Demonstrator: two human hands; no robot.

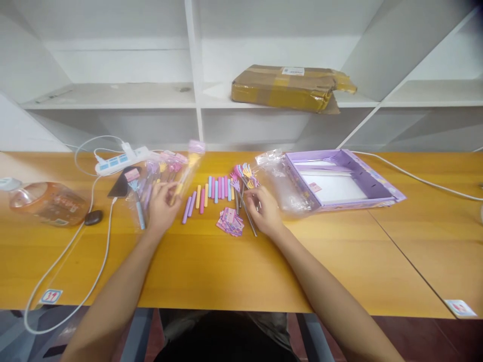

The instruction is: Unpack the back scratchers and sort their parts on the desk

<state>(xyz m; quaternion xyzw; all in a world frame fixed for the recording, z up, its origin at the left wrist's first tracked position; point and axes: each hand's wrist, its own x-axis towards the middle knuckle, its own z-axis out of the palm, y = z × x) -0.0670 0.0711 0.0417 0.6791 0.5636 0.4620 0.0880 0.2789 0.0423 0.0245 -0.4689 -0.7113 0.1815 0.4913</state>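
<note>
My left hand (pixel 164 206) is closed around a yellow back scratcher (pixel 184 178) in a clear wrapper with a pink top, slanting up and blurred. Wrapped back scratchers lie beside it, among them a blue one (pixel 136 196). On the right, my right hand (pixel 266 208) has its fingers curled at a pile of metal rods (pixel 248 213) with small pink, yellow and purple hand-shaped heads (pixel 245 172); its fingers seem to grip a rod, partly hidden. Between the hands lie rows of coloured handle tubes (pixel 216 191). Small pink printed cards (pixel 230 222) are heaped below them.
A purple open box (pixel 341 205) stands at the right, beside crumpled clear plastic bags (pixel 289 186). At left are an orange bottle (pixel 51 203), a power strip (pixel 123 160), a phone (pixel 119 186) and white cables. A taped carton (pixel 279 88) rests on the shelf.
</note>
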